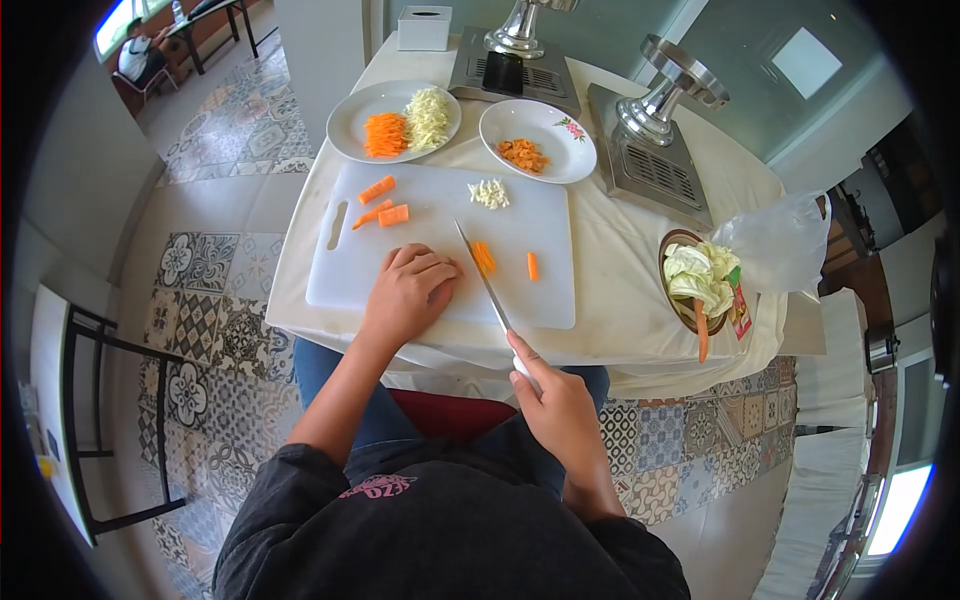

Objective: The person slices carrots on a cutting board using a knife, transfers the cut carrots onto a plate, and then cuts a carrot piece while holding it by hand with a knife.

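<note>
Black shirt (430, 540) fills the foreground; beyond it the right hand (558, 405) grips a knife (484, 274) by its handle (521, 368), the safe hold, its blade above the cutting board (345, 275) beside carrot sticks (484, 258). The knife looks light and stiff; the carrot sticks seem firm, snappable, best pinched along their sides. Whether the curled left hand (410, 288) holds anything, I cannot tell. Cream cloth (640, 330) covers the table; patterned tiles (225, 320) pave the floor.

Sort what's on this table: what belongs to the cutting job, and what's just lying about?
Belongs to the job:
- knife, in the right hand
- cutting board
- carrot pieces
- plate of shreds
- probably the cabbage leaves

Seemingly just lying about:
- tissue box
- metal stands
- plastic bag
</note>
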The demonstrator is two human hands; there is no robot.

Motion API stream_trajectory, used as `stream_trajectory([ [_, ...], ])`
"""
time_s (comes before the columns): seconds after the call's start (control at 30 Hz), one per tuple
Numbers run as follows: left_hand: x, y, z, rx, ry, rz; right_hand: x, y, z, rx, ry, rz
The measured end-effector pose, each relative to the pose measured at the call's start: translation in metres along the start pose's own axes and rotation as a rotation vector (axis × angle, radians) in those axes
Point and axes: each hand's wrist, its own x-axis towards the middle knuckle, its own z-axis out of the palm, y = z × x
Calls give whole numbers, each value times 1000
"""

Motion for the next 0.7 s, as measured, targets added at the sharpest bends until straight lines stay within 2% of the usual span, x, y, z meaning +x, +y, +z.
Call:
stream_trajectory([
  [0.13, 1, 2, -3, 7, -9, 38, -2, -4, -8, 65, -34, 68],
  [0.27, 3, 3, -3, 23, 6, 85, -1, -3, -6, 66, -17, 27],
  [0.37, 5, 5, -2, -61, 40, -23, -1, 0, -4, 33, -4, -7],
  [0.47, 8, 11, -2, -64, 34, -39, 0, 6, 1, -14, 29, -50],
  [0.7, 18, 17, 2, 24, -110, -37, 0, 15, 8, -138, 81, -98],
])
